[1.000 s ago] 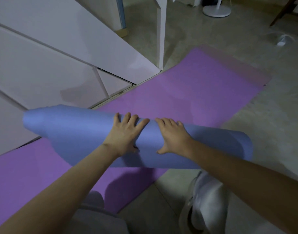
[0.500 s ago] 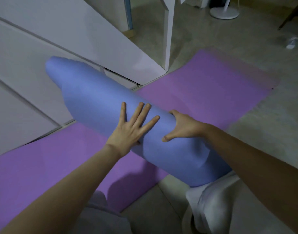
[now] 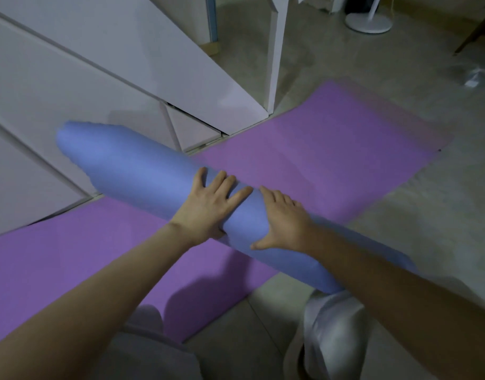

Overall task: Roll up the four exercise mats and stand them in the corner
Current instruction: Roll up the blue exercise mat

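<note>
Our left hand point(image 3: 208, 205) and right hand point(image 3: 284, 224) clasp, side by side, the rolled blue foam mat point(image 3: 131, 171), which crosses over the flat purple foam mat point(image 3: 332, 149).

Dim room: grey tiled floor point(image 3: 400, 242), white cabinet panels point(image 3: 71, 64) left, round white stand base point(image 3: 369, 23) far back
</note>
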Available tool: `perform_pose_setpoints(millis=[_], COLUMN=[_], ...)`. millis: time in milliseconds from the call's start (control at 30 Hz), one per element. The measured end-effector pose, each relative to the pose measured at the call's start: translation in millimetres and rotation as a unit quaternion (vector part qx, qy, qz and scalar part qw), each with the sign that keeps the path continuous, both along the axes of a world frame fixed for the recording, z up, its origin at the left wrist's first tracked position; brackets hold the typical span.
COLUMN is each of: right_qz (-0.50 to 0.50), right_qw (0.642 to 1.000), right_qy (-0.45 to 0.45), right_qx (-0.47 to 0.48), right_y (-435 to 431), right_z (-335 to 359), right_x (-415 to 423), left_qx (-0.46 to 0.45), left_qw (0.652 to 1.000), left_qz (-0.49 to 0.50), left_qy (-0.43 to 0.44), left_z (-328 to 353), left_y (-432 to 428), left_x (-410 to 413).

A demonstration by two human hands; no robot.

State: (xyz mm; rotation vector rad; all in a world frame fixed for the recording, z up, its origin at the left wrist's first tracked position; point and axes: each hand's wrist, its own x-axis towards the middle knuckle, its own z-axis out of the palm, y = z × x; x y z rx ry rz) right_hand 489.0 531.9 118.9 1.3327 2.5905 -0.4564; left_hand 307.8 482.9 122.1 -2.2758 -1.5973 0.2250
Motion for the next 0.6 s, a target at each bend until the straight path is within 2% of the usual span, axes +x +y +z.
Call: perform_pose_setpoints(millis=[67, 167, 433, 600], right_qz=[-0.009, -0.01, -0.066, -0.12], right_qw=[0.998, 0.997, 0.991, 0.973], right_qy=[0.001, 0.014, 0.105, 0.187], right_qx=[0.065, 0.082, 0.039, -0.062], right_y=[-7, -7, 16, 32], right_z=[-10, -16, -5, 11], right_x=[-5, -7, -11, -3], left_qx=[-0.021, -0.036, 0.026, 0.073], left_qw=[0.999, 0.998, 0.999, 0.997], left_qz=[0.011, 0.016, 0.039, -0.017], left_qy=[-0.028, -0.04, -0.013, 0.032], left_z=[-3, -4, 6, 5], left_y=[1, 1, -1, -8], left_x=[1, 0, -6, -10])
